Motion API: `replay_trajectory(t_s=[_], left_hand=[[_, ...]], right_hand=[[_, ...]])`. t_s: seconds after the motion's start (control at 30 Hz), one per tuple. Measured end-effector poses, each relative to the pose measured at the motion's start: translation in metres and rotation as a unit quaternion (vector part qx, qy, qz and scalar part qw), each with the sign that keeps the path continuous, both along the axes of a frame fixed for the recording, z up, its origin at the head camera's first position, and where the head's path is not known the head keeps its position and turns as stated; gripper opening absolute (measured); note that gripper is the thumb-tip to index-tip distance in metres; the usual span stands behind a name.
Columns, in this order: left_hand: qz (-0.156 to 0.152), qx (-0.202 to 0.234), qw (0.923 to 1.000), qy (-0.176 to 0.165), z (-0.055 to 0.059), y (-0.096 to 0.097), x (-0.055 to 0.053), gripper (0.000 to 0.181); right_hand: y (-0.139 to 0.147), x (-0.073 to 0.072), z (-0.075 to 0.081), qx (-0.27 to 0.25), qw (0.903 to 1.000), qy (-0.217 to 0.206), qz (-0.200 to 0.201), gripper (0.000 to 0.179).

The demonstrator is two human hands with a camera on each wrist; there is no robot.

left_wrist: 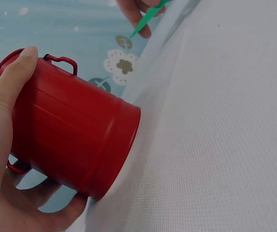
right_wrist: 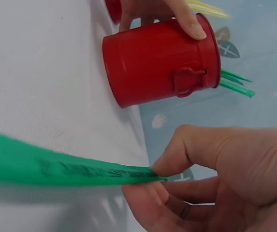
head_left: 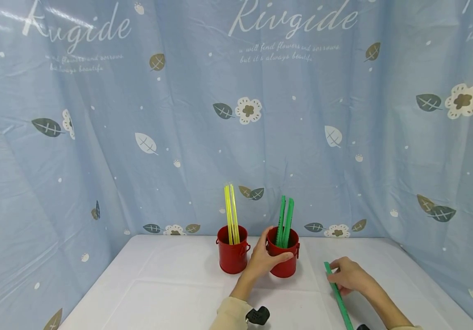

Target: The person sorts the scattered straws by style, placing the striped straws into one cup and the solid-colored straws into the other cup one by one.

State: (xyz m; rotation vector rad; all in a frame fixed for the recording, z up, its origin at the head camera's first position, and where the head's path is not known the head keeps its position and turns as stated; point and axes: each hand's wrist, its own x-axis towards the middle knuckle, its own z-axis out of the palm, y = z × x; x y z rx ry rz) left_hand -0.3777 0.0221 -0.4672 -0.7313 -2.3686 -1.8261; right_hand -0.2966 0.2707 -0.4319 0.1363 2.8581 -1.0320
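My left hand [head_left: 261, 260] grips the right-hand red bucket [head_left: 284, 268], thumb along its near side and fingers round the other side. This small metal bucket stands upright on the table, with several green strips [head_left: 288, 222] leaning in it. To the right, my right hand [head_left: 353, 277] pinches one long, narrow green strip [head_left: 341, 303] near its far end, between thumb and fingertips. Dark printing runs along this strip [right_wrist: 90, 170] in the right wrist view, and its other end slants towards me.
Left of the gripped bucket stands a second red bucket [head_left: 232, 260] with several thin yellow sticks [head_left: 229, 213] in it. A white cloth covers the table [head_left: 158, 284]. Behind it hangs a blue patterned curtain [head_left: 195, 137], which also runs along both sides.
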Motion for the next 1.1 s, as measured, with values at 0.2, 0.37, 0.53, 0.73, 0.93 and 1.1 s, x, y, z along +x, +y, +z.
replay_trajectory(t_s=[0.2, 0.37, 0.53, 0.73, 0.93, 1.1], left_hand=[[-0.002, 0.004, 1.0, -0.003, 0.0006, -0.0002, 0.0001, 0.083], [-0.003, 0.004, 1.0, -0.001, 0.0004, 0.0002, -0.0006, 0.084], [-0.003, 0.001, 1.0, 0.002, 0.0006, -0.0001, 0.0004, 0.084], [-0.002, 0.0, 1.0, 0.0, 0.0015, 0.0002, 0.0023, 0.085], [-0.002, -0.001, 1.0, 0.0, 0.0016, 0.0004, 0.0022, 0.084], [-0.002, -0.001, 1.0, 0.001, 0.0014, 0.0001, 0.0019, 0.084]], right_hand=[[-0.0037, 0.0016, 0.0014, -0.024, 0.9996, 0.011, -0.004, 0.032], [-0.0036, 0.0015, 0.0013, -0.055, 0.9984, 0.001, -0.01, 0.035], [-0.0048, 0.001, -0.0005, -0.087, 0.9958, -0.014, -0.023, 0.038], [-0.0055, 0.001, -0.0001, -0.098, 0.9948, -0.019, -0.02, 0.048], [-0.0072, 0.002, 0.0039, -0.099, 0.995, -0.018, -0.003, 0.055], [-0.0064, 0.0036, 0.0066, -0.115, 0.9924, -0.014, 0.04, 0.058]])
